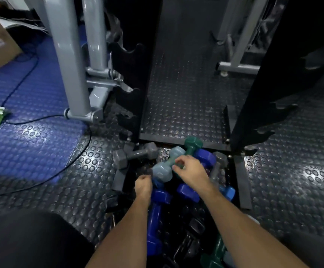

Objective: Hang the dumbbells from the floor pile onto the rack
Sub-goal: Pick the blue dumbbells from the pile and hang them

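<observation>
Pickup step: right hand (191, 171), fingers curling loosely, is reaching over pale grey-blue dumbbell (168, 164) atop floor pile; left hand (142, 183) closure unclear; next calling for lifting to rack (130, 74) cradles

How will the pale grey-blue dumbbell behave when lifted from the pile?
The pale grey-blue dumbbell looks rigid and probably dense for its size. Its glossy coating may be slippery. It rests across other dumbbells, so lifting may shift the neighbours; its faceted ends should resist rolling.
</observation>
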Demonstrator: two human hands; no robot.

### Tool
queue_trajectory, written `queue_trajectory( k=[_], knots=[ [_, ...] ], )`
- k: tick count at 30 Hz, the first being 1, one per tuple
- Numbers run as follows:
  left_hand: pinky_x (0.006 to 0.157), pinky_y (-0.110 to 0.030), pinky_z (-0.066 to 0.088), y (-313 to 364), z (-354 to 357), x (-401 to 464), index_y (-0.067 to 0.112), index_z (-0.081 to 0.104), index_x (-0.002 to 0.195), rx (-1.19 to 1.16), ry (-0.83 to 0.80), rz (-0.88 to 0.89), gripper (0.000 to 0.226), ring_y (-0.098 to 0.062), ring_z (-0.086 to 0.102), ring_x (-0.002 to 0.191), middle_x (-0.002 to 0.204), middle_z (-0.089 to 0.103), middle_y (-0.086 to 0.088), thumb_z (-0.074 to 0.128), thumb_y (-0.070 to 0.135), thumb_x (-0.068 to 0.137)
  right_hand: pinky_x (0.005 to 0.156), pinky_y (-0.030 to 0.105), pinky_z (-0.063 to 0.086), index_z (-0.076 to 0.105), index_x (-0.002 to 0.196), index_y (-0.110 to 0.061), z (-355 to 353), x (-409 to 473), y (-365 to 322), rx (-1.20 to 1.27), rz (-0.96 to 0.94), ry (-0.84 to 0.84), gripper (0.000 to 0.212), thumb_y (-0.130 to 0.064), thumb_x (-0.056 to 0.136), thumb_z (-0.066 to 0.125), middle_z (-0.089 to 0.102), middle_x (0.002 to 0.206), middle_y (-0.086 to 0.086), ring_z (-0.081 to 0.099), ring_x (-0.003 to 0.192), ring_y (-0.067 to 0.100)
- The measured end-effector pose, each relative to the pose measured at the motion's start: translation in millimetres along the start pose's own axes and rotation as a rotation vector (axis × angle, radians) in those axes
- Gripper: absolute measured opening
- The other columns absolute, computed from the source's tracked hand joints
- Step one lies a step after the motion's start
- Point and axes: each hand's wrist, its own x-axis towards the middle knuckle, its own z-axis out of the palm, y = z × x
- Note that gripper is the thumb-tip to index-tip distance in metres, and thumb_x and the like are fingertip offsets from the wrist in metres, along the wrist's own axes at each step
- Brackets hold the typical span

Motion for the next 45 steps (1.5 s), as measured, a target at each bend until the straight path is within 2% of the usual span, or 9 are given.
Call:
queue_trajectory(
  k=[6,13,20,22,27,31,36,40,45],
  knots=[
    [0.085,-0.037,0.056,-10.0,13.6,17.8,0.006,0.072,0.117,-0.034,-0.064,0.016,0.040,-0.033,0.066,0.099,0.107,0.070,-0.015,0.048,-0.007,0.088,0.115,0.044,0.030,0.042,0.149,-0.023,42.7,21.6,-19.9,-0.546,-0.208,-0.170,0.078,-0.062,0.086,0.065,0.051,0.144,0.003,0.046,0.134,0.028],
    [0.088,-0.040,0.059,-19.8,19.8,30.1,0.013,0.069,0.116,-0.080,-0.144,0.019,0.042,-0.030,0.068,0.098,0.098,0.070,-0.007,0.049,-0.010,0.087,0.095,0.039,0.050,0.066,0.118,-0.016,46.9,51.7,-21.6,-0.384,-0.163,-0.163,0.050,-0.046,0.080,0.079,0.063,0.116,0.004,0.062,0.106,0.027],
    [0.088,-0.039,0.059,-21.3,19.2,27.3,0.016,0.067,0.113,-0.101,-0.180,0.030,0.029,-0.027,0.070,0.097,0.098,0.071,-0.006,0.056,-0.002,0.092,0.068,0.033,0.045,0.065,0.089,-0.016,53.1,84.7,-53.3,-0.259,0.027,-0.058,0.042,-0.052,0.075,0.082,0.066,0.090,0.000,0.064,0.083,0.021],
    [0.088,-0.042,0.059,-24.0,18.4,29.1,0.010,0.070,0.111,-0.089,-0.173,0.032,0.023,-0.028,0.071,0.096,0.100,0.074,-0.009,0.059,0.003,0.091,0.069,0.034,0.050,0.066,0.089,-0.014,64.6,90.9,-64.3,-0.291,0.057,-0.044,0.044,-0.053,0.075,0.082,0.069,0.089,0.002,0.066,0.082,0.021],
    [0.072,-0.038,0.058,-29.0,17.4,38.5,0.003,0.072,0.106,0.005,-0.196,0.022,0.023,-0.031,0.073,0.086,0.092,0.077,-0.014,0.067,0.014,0.087,0.100,0.040,0.049,0.065,0.110,-0.011,102.0,94.3,-82.7,-0.442,0.056,-0.046,0.052,-0.051,0.082,0.080,0.068,0.110,0.007,0.068,0.100,0.024],
    [0.069,-0.041,0.059,-21.6,18.4,41.4,0.000,0.072,0.101,0.109,-0.184,0.038,0.030,-0.030,0.072,0.080,0.089,0.075,-0.014,0.070,0.021,0.080,0.100,0.039,0.049,0.057,0.130,-0.007,107.3,92.1,-80.1,-0.416,-0.002,-0.031,0.067,-0.052,0.084,0.077,0.062,0.123,0.010,0.065,0.110,0.026],
    [0.074,-0.035,0.056,-11.2,31.7,44.3,0.006,0.066,0.107,0.306,-0.112,0.050,0.054,-0.028,0.068,0.091,0.105,0.070,-0.011,0.085,0.043,0.073,0.083,0.040,0.056,0.070,0.094,-0.017,66.5,89.8,-61.6,-0.272,-0.022,-0.186,0.039,-0.053,0.081,0.077,0.070,0.096,0.002,0.067,0.093,0.023],
    [0.081,-0.035,0.053,-2.2,37.2,47.6,0.006,0.062,0.118,0.451,-0.109,0.030,0.060,-0.032,0.066,0.107,0.118,0.066,-0.013,0.082,0.047,0.079,0.101,0.041,0.048,0.069,0.120,-0.023,27.8,78.8,-33.5,-0.570,-0.006,-0.204,0.051,-0.054,0.080,0.076,0.059,0.124,0.008,0.058,0.116,0.029],
    [0.086,-0.036,0.052,-3.6,43.6,50.9,0.007,0.063,0.122,0.550,-0.084,0.058,0.052,-0.034,0.063,0.113,0.128,0.062,-0.015,0.073,0.045,0.088,0.103,0.045,0.049,0.048,0.144,-0.030,11.5,57.6,-8.7,-0.812,0.097,-0.364,0.088,-0.061,0.070,0.085,0.047,0.136,0.012,0.053,0.124,0.033]
  ],
)
